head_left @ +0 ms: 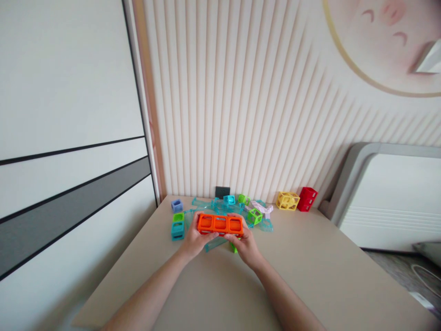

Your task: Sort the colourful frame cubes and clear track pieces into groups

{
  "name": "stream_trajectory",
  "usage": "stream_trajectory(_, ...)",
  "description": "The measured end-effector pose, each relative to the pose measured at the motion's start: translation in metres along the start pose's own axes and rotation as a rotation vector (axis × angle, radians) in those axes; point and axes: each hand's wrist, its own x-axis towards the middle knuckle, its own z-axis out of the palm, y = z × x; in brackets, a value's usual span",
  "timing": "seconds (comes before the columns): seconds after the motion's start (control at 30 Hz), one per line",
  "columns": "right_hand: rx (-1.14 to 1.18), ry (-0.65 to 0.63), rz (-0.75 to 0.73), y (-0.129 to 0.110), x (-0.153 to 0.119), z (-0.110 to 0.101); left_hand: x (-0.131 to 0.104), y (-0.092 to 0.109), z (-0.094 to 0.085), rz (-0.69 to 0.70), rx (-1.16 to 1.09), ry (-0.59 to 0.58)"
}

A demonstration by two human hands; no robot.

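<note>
Both hands are grasping a bright orange, plastic-looking block of three open-framed square cells in a row point(220, 224): I am seeing the left hand point(195, 238) wrapping its left end and the right hand point(245, 246) wrapping its right end, with the thumbs pressing along the near edge. I am viewing the orange block in front of the middle of a beige tabletop point(292, 276), its row running crosswise, though I am not managing to tell how far it is hanging above the surface. Just below the right hand, a bright green piece point(234, 248) is peeking out, mostly hidden.

Behind the hands, crumpled translucent teal plastic point(220, 205) is spreading over the table. A light blue open-framed cube point(229, 199) and a green one point(244, 199) are sitting at its far side, while another green open-framed cube point(255, 216) is resting nearer, beside a crumpled pale pink piece point(263, 209).

Left of the left hand, a green-and-teal framed block point(178, 230) is lying near a periwinkle-blue cube point(177, 205). Farther right, a yellow framed block point(287, 201) and a red one point(306, 199) are standing side by side near the cream ribbed wall point(220, 92)
</note>
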Motion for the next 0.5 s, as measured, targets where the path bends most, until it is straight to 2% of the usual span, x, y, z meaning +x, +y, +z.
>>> stream_trajectory(0.17,0.012,-0.017,0.047,0.002,0.000,0.000,-0.001,-0.004,-0.003,0.039,0.056,-0.005)
stream_trajectory(0.3,0.057,-0.071,0.055,0.004,-0.002,-0.002,-0.002,-0.010,-0.007,0.155,0.166,0.011)
stream_trajectory(0.5,0.063,-0.050,0.045,0.000,-0.004,-0.007,-0.002,-0.020,-0.008,0.288,0.277,-0.112)
